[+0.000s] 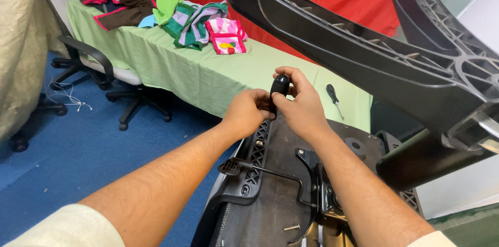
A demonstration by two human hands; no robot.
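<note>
An upturned office chair seat [280,184] lies in front of me, its black underside and metal mechanism facing up. Both hands meet at its far edge. My right hand [300,105] wraps a black rounded screwdriver handle [279,85] that stands upright over the seat. My left hand [248,113] presses against the same tool lower down, fingers curled at its shaft. A bent black lever [270,172] with a flat paddle end runs across the underside. The tool's tip is hidden behind my fingers.
The chair's black star base [364,44] looms overhead at the upper right. A second screwdriver [332,97] lies on the green-covered table [182,70], with a pile of colourful clothes [192,21] farther back. Another office chair [104,75] stands on blue carpet at left. A loose screw [291,228] rests on the seat.
</note>
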